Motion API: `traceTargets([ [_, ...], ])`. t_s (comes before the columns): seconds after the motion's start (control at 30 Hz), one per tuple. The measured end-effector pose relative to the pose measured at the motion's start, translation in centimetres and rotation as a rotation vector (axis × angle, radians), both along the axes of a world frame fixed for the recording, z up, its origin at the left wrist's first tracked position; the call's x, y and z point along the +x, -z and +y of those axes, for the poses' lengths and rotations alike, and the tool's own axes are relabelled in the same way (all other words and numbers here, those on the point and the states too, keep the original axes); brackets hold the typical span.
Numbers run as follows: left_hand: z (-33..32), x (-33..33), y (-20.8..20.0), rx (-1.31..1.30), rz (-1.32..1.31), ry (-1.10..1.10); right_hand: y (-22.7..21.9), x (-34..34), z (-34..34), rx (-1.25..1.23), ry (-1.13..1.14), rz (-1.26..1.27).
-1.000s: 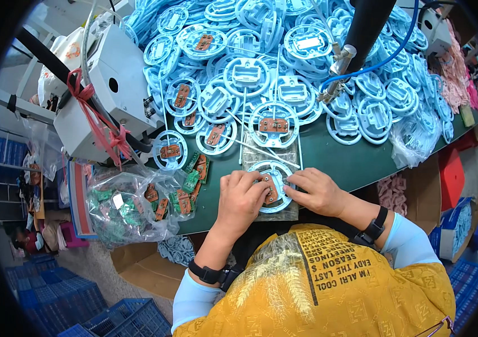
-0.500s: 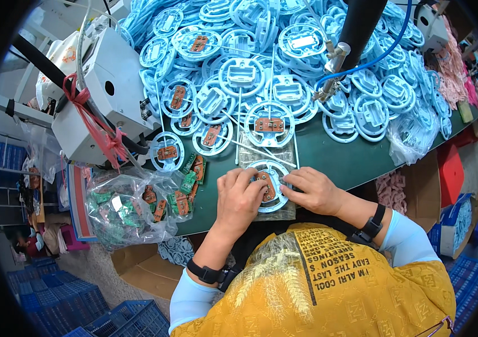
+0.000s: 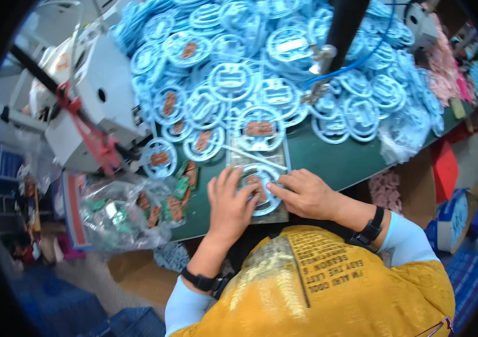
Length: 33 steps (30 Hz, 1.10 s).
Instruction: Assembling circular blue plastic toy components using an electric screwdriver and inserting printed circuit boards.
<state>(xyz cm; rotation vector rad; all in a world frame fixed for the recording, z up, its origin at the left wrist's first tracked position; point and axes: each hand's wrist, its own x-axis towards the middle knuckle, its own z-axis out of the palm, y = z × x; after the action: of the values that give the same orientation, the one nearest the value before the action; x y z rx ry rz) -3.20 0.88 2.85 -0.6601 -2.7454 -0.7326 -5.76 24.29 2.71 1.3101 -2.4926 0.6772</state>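
A round light-blue plastic frame (image 3: 265, 212) lies flat on a mat at the table's front edge, with a small brown circuit board (image 3: 261, 195) in its middle. My left hand (image 3: 229, 203) is at its left side, fingers apart and stretched away from me, the thumb reaching toward the board. From the right, my right hand (image 3: 308, 195) grips the frame's rim with fingers bent and the index fingertip near the board. Just beyond lies another blue frame (image 3: 260, 145) carrying a brown board. Slight blur hides fine contact.
A large heap of blue frames (image 3: 230, 81) covers the far table. To the left, a clear plastic bag (image 3: 107, 210) holds green and brown boards, near a grey machine (image 3: 95, 104). A black post (image 3: 348, 33) with a blue hose rises above the heap. White sticks (image 3: 256, 157) lie beyond my hands.
My left fingers have lifted off the board and spread apart. My right index finger has reached further over the frame. The whole view has shifted slightly and blurred.
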Motion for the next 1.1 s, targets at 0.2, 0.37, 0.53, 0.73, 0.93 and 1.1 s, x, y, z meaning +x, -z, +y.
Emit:
traceTargets([
  [0.2, -0.8, 1.1, 0.1, 0.013, -0.085, -0.046, 0.7, -1.7, 12.1, 0.084, 0.605, 0.043],
  [0.37, -0.7, 0.6, 0.6, 0.073, -0.185, -0.043, 2.3, -2.9, 26.0, 0.354, 1.018, 0.158],
  [0.53, -0.4, 0.8, 0.3, 0.065, -0.228, -0.077, 1.8, -6.0, 28.5, 0.552, 1.009, 0.098],
  [0.73, -0.6, 1.0, -0.6, 0.012, -0.229, -0.083, 2.2, -7.6, 31.8, 0.625, 0.809, 0.173],
  [0.93, -0.7, 1.0, -1.1, -0.011, -0.240, -0.048, -0.3, -6.4, 33.2, 0.668, 0.734, 0.022],
  [1.1, -0.2, 0.8, -1.7, -0.038, -0.232, -0.034, -3.1, -4.7, 28.5, 0.177, 0.713, 0.199],
])
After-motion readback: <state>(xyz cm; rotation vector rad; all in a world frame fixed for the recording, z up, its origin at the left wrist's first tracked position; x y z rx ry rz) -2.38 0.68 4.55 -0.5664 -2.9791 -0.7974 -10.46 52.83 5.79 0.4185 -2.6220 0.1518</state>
